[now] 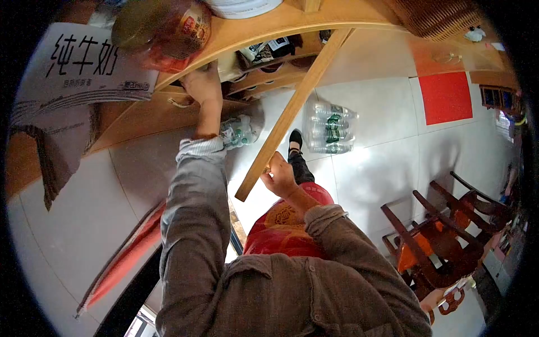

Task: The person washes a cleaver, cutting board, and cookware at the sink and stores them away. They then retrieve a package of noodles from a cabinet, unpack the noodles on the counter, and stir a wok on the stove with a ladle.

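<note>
My left hand (203,84) reaches in under the edge of the wooden cabinet top (247,31), beside a pale bag or cloth (229,67). Its fingers are hidden behind the cabinet's edge and the jar above. An open wooden cabinet door (295,109) juts out toward me, seen along its top edge. Near the free end of that door, my right hand (279,177) is closed with curled fingers on its outer side. Inside the cabinet, dark packages (269,50) lie on a curved shelf (275,78).
On the cabinet top stand a large reddish jar (188,33) and a milk carton box (84,67). Packs of plastic bottles (332,128) (238,132) sit on the tiled floor. Wooden chairs (443,236) are at right. A red square (445,98) lies farther off.
</note>
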The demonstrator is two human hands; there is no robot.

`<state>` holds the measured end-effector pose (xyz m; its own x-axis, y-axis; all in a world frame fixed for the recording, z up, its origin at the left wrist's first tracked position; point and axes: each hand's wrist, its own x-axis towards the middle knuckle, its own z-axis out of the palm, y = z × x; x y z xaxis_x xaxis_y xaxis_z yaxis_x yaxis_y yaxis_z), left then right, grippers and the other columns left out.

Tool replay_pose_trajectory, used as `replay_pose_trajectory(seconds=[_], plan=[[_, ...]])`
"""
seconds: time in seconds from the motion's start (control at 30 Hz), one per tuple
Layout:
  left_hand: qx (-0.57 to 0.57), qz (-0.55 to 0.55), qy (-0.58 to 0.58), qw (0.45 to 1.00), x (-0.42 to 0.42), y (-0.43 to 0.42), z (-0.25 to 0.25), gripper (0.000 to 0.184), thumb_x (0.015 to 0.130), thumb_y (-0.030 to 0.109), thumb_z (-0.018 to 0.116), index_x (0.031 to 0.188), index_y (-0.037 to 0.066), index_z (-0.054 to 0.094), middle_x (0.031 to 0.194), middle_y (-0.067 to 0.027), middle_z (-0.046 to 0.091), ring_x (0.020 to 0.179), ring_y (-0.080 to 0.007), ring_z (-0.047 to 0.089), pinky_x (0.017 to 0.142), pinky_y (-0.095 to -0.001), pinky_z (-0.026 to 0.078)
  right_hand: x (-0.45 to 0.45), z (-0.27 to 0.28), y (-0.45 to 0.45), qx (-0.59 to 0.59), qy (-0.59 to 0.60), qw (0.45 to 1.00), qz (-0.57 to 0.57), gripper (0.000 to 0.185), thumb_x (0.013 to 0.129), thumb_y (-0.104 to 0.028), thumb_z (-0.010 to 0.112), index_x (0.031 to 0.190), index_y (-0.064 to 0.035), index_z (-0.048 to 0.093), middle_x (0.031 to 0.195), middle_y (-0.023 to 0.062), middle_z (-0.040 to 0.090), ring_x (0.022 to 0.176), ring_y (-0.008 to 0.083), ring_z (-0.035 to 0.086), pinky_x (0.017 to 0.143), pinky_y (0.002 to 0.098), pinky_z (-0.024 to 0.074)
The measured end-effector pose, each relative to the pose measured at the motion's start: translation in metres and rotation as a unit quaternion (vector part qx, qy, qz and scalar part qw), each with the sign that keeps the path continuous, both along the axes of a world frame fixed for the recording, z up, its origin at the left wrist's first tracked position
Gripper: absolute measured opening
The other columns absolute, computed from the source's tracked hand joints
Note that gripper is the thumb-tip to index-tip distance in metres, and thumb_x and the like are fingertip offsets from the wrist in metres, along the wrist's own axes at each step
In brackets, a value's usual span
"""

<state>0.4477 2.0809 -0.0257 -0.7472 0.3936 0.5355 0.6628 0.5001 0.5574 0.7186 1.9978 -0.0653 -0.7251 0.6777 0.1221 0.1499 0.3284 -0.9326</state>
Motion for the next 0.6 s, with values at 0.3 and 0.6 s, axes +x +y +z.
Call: replay_pose_trajectory(seconds=[0.3, 0.6], plan=[[-0.248, -0.092, 0.025, 0.964, -0.066, 0.010, -0.017, 0.054, 0.077, 0.038, 0.061, 0.113, -0.001, 0.048, 0.113, -0.0180, 0.052, 0.103, -0.0356, 0.049, 0.087, -0.0416, 0.040, 0.006, -0.007, 0.001, -0.018, -0.057, 0.998, 0.034, 0.028, 0.066, -0.002, 0.061, 0.092, -0.0020, 0.052, 0.088, 0.0166, 0.053, 0.071, 0.0327, 0.060, 0.056, 0.0355, 0.0490], [-0.392, -0.023, -0.070, 0.917, -0.066, -0.026, -0.031, 0.043, 0.078, 0.033, 0.058, 0.104, -0.001, 0.053, 0.104, -0.0188, 0.055, 0.096, -0.0359, 0.052, 0.081, -0.0419, 0.041, 0.009, -0.006, 0.002, -0.016, -0.045, 0.998, 0.049, 0.032, 0.066, -0.002, 0.061, 0.096, -0.0023, 0.051, 0.088, 0.0154, 0.053, 0.072, 0.0310, 0.060, 0.056, 0.0356, 0.0489]])
